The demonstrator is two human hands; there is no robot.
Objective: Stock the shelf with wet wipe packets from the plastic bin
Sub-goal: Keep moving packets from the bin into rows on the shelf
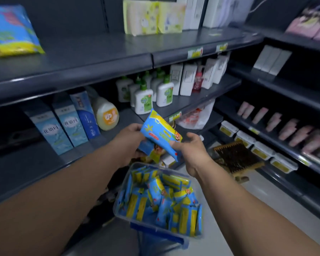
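We hold a blue and yellow soft plastic wet wipe packet (161, 133) up in front of the dark grey metal shelf (81, 60), tilted with one end high and the other low. Our left hand (132, 140) grips its left edge with fingers curled round it, and a second packet of the same kind (150, 151) seems tucked beneath in that same hand. Our right hand (192, 151) pinches the lower end, thumb on the front and fingers curled behind. Directly below, the clear plastic bin with a blue rim (119, 198) holds a loose heap of matching packets (166, 200). White pump bottles with green tops (143, 100) stand on the middle board beyond our hands.
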